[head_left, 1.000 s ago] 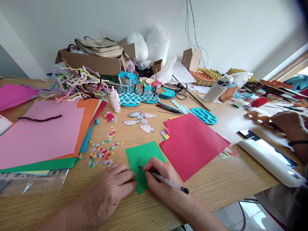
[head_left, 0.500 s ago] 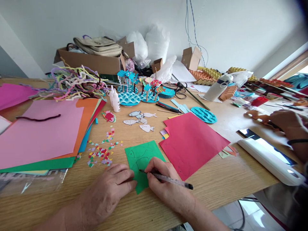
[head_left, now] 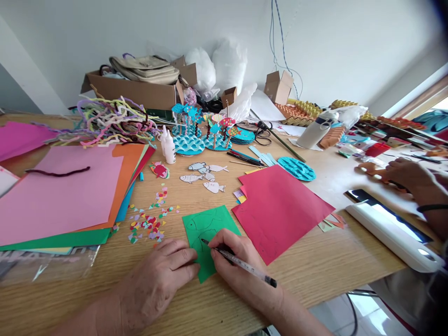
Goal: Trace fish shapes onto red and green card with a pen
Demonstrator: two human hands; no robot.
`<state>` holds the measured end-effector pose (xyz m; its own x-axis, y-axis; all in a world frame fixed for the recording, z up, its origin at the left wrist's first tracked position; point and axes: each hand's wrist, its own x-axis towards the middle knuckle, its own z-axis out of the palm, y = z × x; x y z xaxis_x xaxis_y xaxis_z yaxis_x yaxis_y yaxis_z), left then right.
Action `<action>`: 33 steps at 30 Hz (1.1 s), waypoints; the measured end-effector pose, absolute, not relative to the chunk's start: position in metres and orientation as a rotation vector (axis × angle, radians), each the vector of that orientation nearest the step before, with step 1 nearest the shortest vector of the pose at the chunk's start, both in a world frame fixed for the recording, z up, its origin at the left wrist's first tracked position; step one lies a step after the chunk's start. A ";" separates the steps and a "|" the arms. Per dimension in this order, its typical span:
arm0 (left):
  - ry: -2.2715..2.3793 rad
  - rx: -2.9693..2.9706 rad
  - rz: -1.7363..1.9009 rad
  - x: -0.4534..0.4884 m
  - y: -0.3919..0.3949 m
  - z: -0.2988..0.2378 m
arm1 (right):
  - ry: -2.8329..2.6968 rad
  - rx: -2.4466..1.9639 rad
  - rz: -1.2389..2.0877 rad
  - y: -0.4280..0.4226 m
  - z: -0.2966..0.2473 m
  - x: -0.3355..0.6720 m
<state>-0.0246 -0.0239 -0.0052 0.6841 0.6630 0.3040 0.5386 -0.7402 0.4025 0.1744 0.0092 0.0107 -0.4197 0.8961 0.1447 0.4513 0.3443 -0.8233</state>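
Note:
A small green paper (head_left: 206,226) with a pen-drawn fish outline lies near the front edge of the wooden table (head_left: 315,266). My left hand (head_left: 161,273) rests flat on the paper's left edge, fingers stretched out, pinning it down. My right hand (head_left: 234,268) pinches a clear ballpoint pen (head_left: 245,266), whose tip touches the green paper. Loose bits of coloured confetti (head_left: 149,224) lie just left of the paper.
A red sheet (head_left: 280,210) lies right of the green paper, a stack of pink and orange sheets (head_left: 66,191) left. Paper fish cut-outs (head_left: 205,177), glue bottles (head_left: 168,145), pipe cleaners (head_left: 112,121) and boxes crowd the back. Another person's hand (head_left: 406,175) works at the right, near a white device (head_left: 392,233).
My right hand shifted the pen tip slightly down and back up on the green paper. The other person's hand at the right moved a little to the left. My left hand stayed put.

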 end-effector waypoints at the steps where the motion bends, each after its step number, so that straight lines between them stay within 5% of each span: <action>1: 0.949 2.622 0.629 -0.024 -0.024 -0.004 | -2.020 -1.170 0.961 0.009 0.011 0.174; 33: 0.974 2.608 0.642 -0.024 -0.024 -0.002 | -2.059 -1.230 1.006 0.005 0.021 0.178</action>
<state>-0.0243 -0.0242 -0.0023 0.6732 0.6731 0.3062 0.5471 -0.7320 0.4060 0.1785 0.0052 0.0208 -0.4416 0.8946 0.0679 0.4965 0.3068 -0.8120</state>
